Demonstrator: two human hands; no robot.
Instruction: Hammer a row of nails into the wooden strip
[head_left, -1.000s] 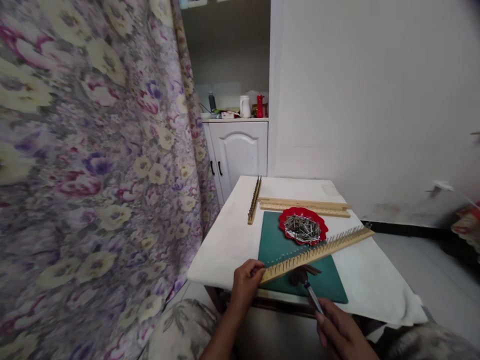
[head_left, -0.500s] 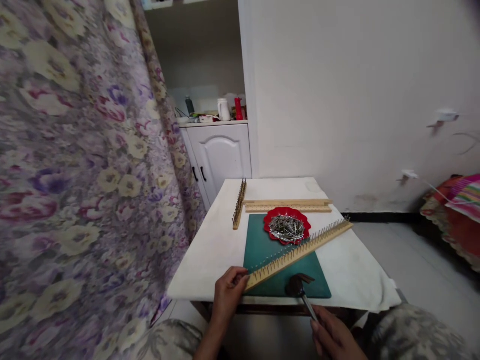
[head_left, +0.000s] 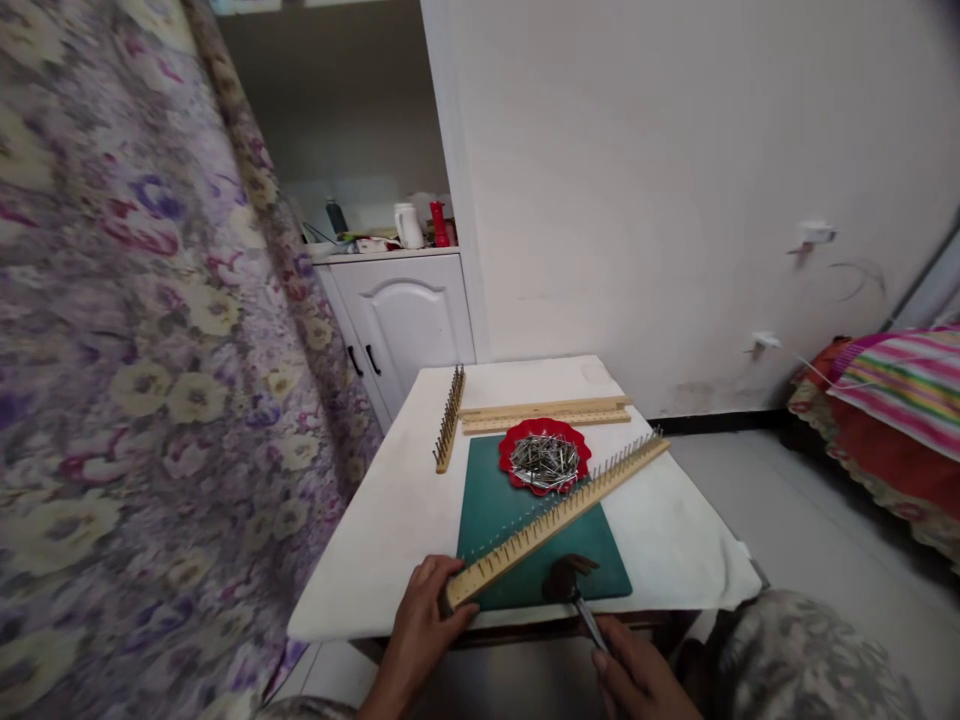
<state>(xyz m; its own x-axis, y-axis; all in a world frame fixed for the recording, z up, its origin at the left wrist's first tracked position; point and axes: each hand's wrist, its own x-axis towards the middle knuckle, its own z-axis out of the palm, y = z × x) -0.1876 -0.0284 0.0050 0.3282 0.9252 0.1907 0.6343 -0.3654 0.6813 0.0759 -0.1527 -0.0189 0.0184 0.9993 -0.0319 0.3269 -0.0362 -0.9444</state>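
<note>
My left hand (head_left: pixel 421 622) grips the near end of a long wooden strip (head_left: pixel 559 515) studded with a row of nails. The strip lies slantwise across a green cutting mat (head_left: pixel 495 510) on a white table (head_left: pixel 390 530). My right hand (head_left: pixel 637 675) is closed round the handle of a small hammer (head_left: pixel 568 580), whose head rests on the mat's near edge just below the strip. A red scalloped dish (head_left: pixel 544 462) full of loose nails sits at the mat's far edge, touching the strip.
A second nailed strip (head_left: pixel 448 432) lies at the table's far left and plain wooden slats (head_left: pixel 544 412) lie behind the dish. A flowered curtain (head_left: pixel 135 360) hangs at left, a white cabinet (head_left: pixel 401 320) stands beyond, a white wall is ahead, and striped bedding (head_left: pixel 892 390) is at right.
The view has swung to the right, so the table sits further left and bedding appears at right. Both hands keep their hold on the strip and the hammer.
</note>
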